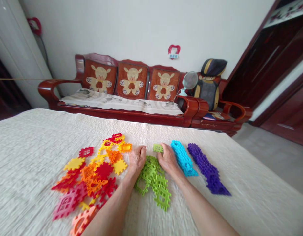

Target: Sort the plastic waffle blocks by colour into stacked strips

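My right hand [167, 159] pinches a light green interlocking tile [158, 148] with a window pattern, held just above the cloth. Facing it, my left hand [137, 160] is closed with its fingers curled inward; whatever it holds, if anything, is hidden. Between and below both hands lies a heap of green interlocking tiles [151, 173], some with square openings. To the right of my right hand is a row of light blue tiles [183, 159]. Farther right, purple tiles [207, 168] form a second row, ending in a pointed piece.
Left of my left arm spreads a loose pile of red, orange, yellow and pink tiles [96, 177]. Everything rests on a table with a cream cloth [38, 144]. Beyond it stand a wooden sofa [131, 113] with bear cushions, a small fan [190, 80] and a wooden armchair [242, 113].
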### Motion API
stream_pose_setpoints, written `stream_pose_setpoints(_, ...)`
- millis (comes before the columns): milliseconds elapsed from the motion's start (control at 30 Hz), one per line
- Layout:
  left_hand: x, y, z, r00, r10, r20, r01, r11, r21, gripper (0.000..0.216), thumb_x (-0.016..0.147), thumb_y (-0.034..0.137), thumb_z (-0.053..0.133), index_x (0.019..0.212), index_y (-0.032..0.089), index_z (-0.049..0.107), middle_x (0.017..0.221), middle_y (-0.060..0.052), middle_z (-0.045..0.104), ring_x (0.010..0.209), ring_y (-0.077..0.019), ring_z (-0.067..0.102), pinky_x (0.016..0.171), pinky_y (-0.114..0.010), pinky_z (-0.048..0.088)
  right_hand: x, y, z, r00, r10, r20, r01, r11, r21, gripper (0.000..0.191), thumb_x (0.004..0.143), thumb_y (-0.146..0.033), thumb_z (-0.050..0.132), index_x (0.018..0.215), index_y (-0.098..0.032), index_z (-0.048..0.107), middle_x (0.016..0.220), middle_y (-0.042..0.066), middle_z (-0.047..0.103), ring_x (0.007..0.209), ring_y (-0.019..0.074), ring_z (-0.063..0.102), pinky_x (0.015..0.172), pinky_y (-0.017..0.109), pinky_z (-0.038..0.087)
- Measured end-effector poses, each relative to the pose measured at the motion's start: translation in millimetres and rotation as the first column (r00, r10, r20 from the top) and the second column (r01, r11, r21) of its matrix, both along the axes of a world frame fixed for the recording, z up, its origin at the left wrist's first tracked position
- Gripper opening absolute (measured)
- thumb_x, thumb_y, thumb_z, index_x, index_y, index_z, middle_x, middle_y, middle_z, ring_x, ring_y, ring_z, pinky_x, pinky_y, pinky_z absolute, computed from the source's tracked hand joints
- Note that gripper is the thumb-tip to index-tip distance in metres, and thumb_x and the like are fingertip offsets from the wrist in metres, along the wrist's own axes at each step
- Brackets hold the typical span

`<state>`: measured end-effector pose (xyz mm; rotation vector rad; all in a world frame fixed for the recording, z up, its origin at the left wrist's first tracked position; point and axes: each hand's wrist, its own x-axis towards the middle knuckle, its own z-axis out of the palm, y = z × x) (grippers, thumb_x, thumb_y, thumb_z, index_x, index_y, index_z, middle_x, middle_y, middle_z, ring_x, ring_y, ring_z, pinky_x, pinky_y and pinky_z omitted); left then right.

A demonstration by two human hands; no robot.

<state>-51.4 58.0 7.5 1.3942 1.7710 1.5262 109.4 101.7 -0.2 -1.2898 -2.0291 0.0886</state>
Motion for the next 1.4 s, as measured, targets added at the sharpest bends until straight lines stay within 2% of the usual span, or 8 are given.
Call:
stream_pose_setpoints(200, -2, 5, -7.5, 0.997, -0.007, 0.082, 0.007, 1.0, -0.001, 0.035, 0.082, 0.038, 0.047, 0.092, 0.017, 0.073, 0.08, -0.007, 0.074, 0.077, -0.0201, 0.068, 0.073, -0.03, 0.051, -6, 22, 4.6, 1.0, -0.018, -0.005, 0.018, 0.999, -0.028, 0.046, 0.076, -0.012, 0.048, 0.122, -0.012, 0.053, 0.123, 0.014, 0.06, 0.115, 0.0235, 0.054, 0.103, 0.037, 0.039)
stream_pose_setpoints(533, -5, 10, -19.7, 0.987, -0.03, 0.158, 0.028, 0.999, 0.016, 0.035, 0.083, 0.044, 0.049, 0.092, 0.019, 0.072, 0.084, -0.007, 0.075, 0.081, -0.02, 0.069, 0.076, -0.031, 0.054, -7, 23, 3.0, 0.989, -0.096, 0.11, 0.101, 0.994, -0.048, 0.043, 0.078, -0.012, 0.048, 0.12, -0.009, 0.054, 0.117, 0.015, 0.062, 0.11, 0.0226, 0.055, 0.099, 0.034, 0.038)
stream_pose_setpoints(733, -4, 8, -14.1, 0.979, -0.007, 0.203, 0.004, 1.0, 0.015, 0.035, 0.083, 0.043, 0.05, 0.092, 0.018, 0.072, 0.083, -0.007, 0.075, 0.079, -0.02, 0.069, 0.076, -0.031, 0.054, -8, 24, 7.6, 0.989, -0.081, 0.126, 0.088, 0.995, -0.053, 0.044, 0.077, -0.015, 0.051, 0.121, -0.011, 0.054, 0.119, 0.015, 0.061, 0.111, 0.0237, 0.053, 0.096, 0.033, 0.039)
stream_pose_setpoints(933, -2, 4, -8.5, 0.971, 0.009, 0.239, -0.015, 1.0, 0.022, 0.036, 0.081, 0.043, 0.051, 0.092, 0.016, 0.072, 0.081, -0.007, 0.074, 0.076, -0.0198, 0.07, 0.075, -0.032, 0.054, -16, 24, 12.0, 0.985, -0.12, 0.124, 0.127, 0.99, -0.053, 0.037, 0.08, -0.031, 0.059, 0.113, -0.016, 0.058, 0.113, 0.014, 0.062, 0.107, 0.0255, 0.053, 0.093, 0.036, 0.038)
stream_pose_setpoints(1100, 1, 1, 0.4, 0.937, 0.041, 0.347, -0.04, 0.999, -0.009, 0.036, 0.076, 0.044, 0.054, 0.087, 0.014, 0.071, 0.08, -0.008, 0.074, 0.076, -0.0196, 0.069, 0.074, -0.032, 0.053, -17, 24, 11.2, 0.986, -0.133, 0.096, 0.137, 0.99, -0.028, 0.03, 0.079, -0.027, 0.058, 0.107, -0.015, 0.061, 0.114, 0.014, 0.06, 0.11, 0.0246, 0.051, 0.097, 0.036, 0.036)
stream_pose_setpoints(1267, 2, 1, 8.6, 0.85, 0.078, 0.521, -0.063, 0.997, -0.047, 0.039, 0.071, 0.045, 0.058, 0.087, 0.012, 0.07, 0.082, -0.01, 0.073, 0.076, -0.0182, 0.068, 0.071, -0.03, 0.053, -17, 20, 18.6, 0.993, -0.012, -0.121, 0.015, 1.0, 0.025, 0.03, 0.08, -0.023, 0.053, 0.106, -0.012, 0.062, 0.117, 0.015, 0.059, 0.113, 0.0241, 0.051, 0.1, 0.037, 0.037)
stream_pose_setpoints(1333, 2, 0, 7.7, 0.841, 0.07, 0.537, -0.065, 0.997, -0.029, 0.04, 0.071, 0.046, 0.057, 0.089, 0.013, 0.07, 0.083, -0.01, 0.073, 0.076, -0.0176, 0.068, 0.071, -0.029, 0.052, -16, 14, 25.5, 0.966, 0.082, -0.244, -0.092, 0.995, -0.029, 0.027, 0.08, -0.02, 0.049, 0.102, -0.014, 0.063, 0.108, 0.011, 0.064, 0.104, 0.0207, 0.057, 0.096, 0.034, 0.042)
stream_pose_setpoints(1400, 2, 0, 5.6, 0.848, 0.055, 0.527, -0.065, 0.998, -0.001, 0.041, 0.072, 0.047, 0.056, 0.089, 0.013, 0.07, 0.083, -0.009, 0.073, 0.077, -0.0175, 0.068, 0.072, -0.029, 0.052, -12, 4, 33.3, 0.928, 0.194, -0.318, -0.255, 0.953, -0.164, 0.027, 0.079, -0.02, 0.048, 0.1, -0.016, 0.064, 0.104, 0.007, 0.066, 0.097, 0.0185, 0.06, 0.09, 0.032, 0.046)
